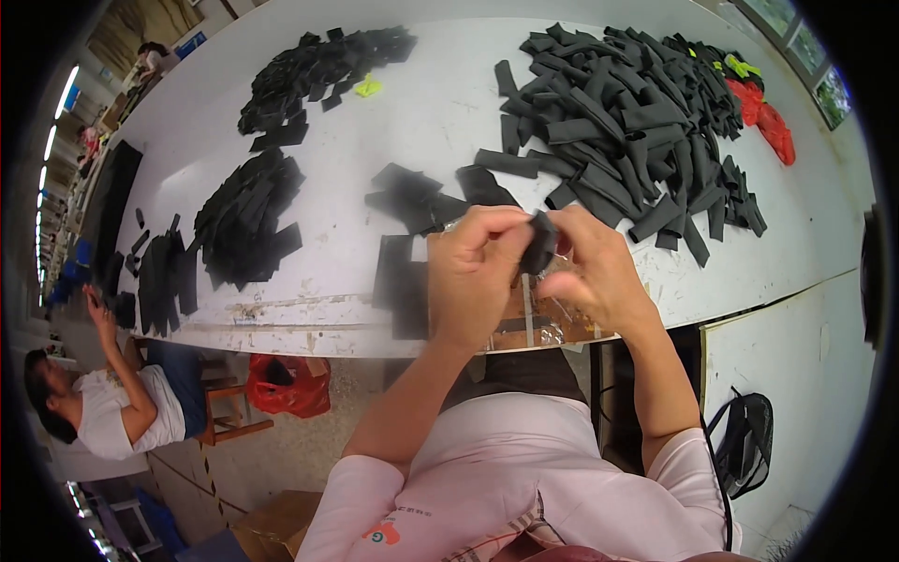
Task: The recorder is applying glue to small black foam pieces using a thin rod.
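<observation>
Both of my hands meet over the near edge of a white table (440, 122). My left hand (476, 272) and my right hand (599, 267) pinch the same small black fabric piece (540, 242) between their fingertips. A big heap of black fabric strips (623, 122) lies just beyond my right hand. Flat black pieces (401, 281) lie stacked on the table left of my left hand, with more (417, 199) behind it.
Further black piles (245, 220) (318, 67) sit at the table's left and far side, plus a yellow-green scrap (368, 87) and red fabric (770, 117). A seated person (112, 403) works at the left end. A red bag (286, 384) and a black backpack (746, 440) are on the floor.
</observation>
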The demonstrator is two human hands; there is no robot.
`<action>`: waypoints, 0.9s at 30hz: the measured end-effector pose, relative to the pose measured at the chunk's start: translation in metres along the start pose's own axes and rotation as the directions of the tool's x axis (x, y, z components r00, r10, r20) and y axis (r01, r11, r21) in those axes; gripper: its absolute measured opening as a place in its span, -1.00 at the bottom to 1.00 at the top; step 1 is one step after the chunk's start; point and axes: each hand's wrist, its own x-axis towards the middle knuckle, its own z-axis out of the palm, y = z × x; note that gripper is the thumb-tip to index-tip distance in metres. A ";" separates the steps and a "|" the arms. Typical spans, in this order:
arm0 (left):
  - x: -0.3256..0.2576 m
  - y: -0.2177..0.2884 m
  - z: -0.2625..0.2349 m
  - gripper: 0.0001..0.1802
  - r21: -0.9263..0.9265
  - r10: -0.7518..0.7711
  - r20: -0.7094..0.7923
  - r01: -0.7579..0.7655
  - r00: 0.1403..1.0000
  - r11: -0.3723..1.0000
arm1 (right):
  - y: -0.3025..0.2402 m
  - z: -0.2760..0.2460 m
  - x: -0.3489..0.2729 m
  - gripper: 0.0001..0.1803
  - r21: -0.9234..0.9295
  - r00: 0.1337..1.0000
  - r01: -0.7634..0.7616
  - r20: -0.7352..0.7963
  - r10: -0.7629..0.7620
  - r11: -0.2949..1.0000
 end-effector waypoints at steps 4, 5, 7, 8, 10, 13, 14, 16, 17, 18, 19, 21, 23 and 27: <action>-0.009 0.003 0.003 -0.88 -0.259 -0.073 -0.236 0.010 0.969 0.966 | -0.019 -0.004 0.008 -0.71 -0.507 0.980 0.143 0.195 -0.049 0.850; -0.009 0.005 0.002 -0.88 -0.288 -0.050 -0.228 -0.018 0.972 0.958 | -0.015 -0.004 0.009 -0.71 -0.509 0.981 0.132 0.191 -0.038 0.851; -0.019 -0.009 -0.002 -0.86 -0.215 -0.110 -0.240 0.058 0.964 0.975 | -0.001 0.002 0.007 -0.79 -0.468 0.976 0.141 0.211 -0.045 0.872; -0.019 -0.013 0.000 -0.86 -0.222 -0.115 -0.232 0.062 0.966 0.973 | 0.021 0.016 0.001 -0.81 -0.266 0.983 0.184 0.068 -0.172 0.946; -0.014 -0.019 0.003 -0.79 -0.337 -0.166 -0.079 0.130 0.983 0.932 | 0.028 0.020 -0.002 -0.81 -0.192 0.987 0.159 0.027 -0.157 0.968; 0.011 -0.008 -0.001 -0.76 -0.490 -0.222 0.294 0.346 0.930 0.800 | 0.031 0.012 -0.001 -0.82 -0.107 0.988 0.154 0.023 -0.153 0.982; 0.015 -0.007 -0.003 -0.72 -0.494 -0.171 0.347 0.334 0.922 0.803 | 0.028 0.008 0.001 -0.84 -0.098 0.983 0.176 0.064 -0.171 0.979; 0.020 0.006 -0.002 -0.70 -0.457 -0.110 0.388 0.295 0.915 0.839 | 0.020 -0.001 0.001 -0.85 -0.053 0.979 0.205 0.027 -0.204 0.977; 0.022 0.013 0.000 -0.68 -0.422 -0.048 0.433 0.249 0.900 0.872 | 0.018 -0.003 0.000 -0.87 -0.011 0.972 0.236 -0.014 -0.237 0.972; 0.021 0.017 0.004 -0.69 -0.370 -0.066 0.360 0.208 0.930 0.906 | 0.018 0.001 0.001 -0.88 -0.036 0.965 0.258 -0.032 -0.259 0.965; 0.020 0.017 0.006 -0.69 -0.371 -0.068 0.364 0.211 0.929 0.905 | 0.022 0.003 0.000 -0.88 -0.037 0.966 0.255 -0.034 -0.256 0.966; 0.015 0.017 0.007 -0.73 -0.124 -0.077 0.332 0.124 0.940 0.984 | 0.029 0.011 -0.004 -0.86 0.096 0.981 0.195 -0.009 -0.195 0.976; 0.016 0.013 0.009 -0.82 -0.130 -0.120 0.234 0.153 0.965 0.980 | 0.032 0.010 -0.001 -0.85 0.089 0.966 0.258 -0.010 -0.258 0.962; 0.029 0.004 0.005 -0.92 0.319 -0.342 0.397 0.221 0.852 0.922 | 0.063 0.032 -0.015 -0.89 0.126 0.988 0.147 0.019 -0.151 0.981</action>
